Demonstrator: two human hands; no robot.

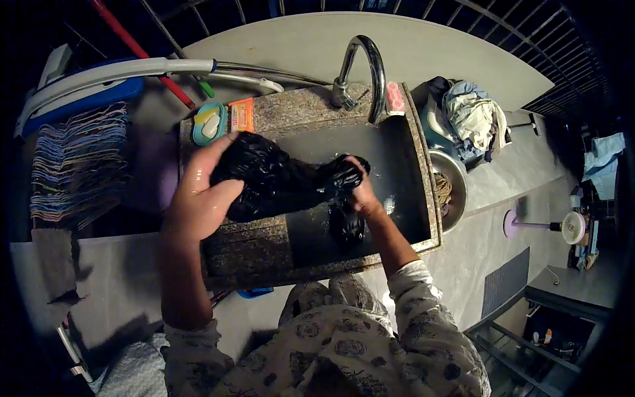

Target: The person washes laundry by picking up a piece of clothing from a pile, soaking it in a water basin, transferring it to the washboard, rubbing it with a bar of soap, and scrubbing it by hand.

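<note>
A wet black cloth or garment (261, 175) stretches between my two hands above the stone sink (426, 165); its exact kind cannot be made out. My left hand (205, 188) grips the bunched, wider end over the ribbed washboard side, thumb in front and the other fingers partly hidden behind the cloth. Closed around the narrower, twisted end is my right hand (360, 188), over the basin. Part of the cloth hangs below it to the cloudy water (304, 231). A curved chrome faucet (377, 73) rises at the sink's back edge.
On the back ledge are a teal soap dish (210, 124), an orange packet (241, 115) and a pink-and-white item (395, 99). Right of the sink stand a metal bowl (456, 192) and a heaped tub of clothes (473, 112). Hangers (79, 165) hang left; a fan (573, 227) stands right.
</note>
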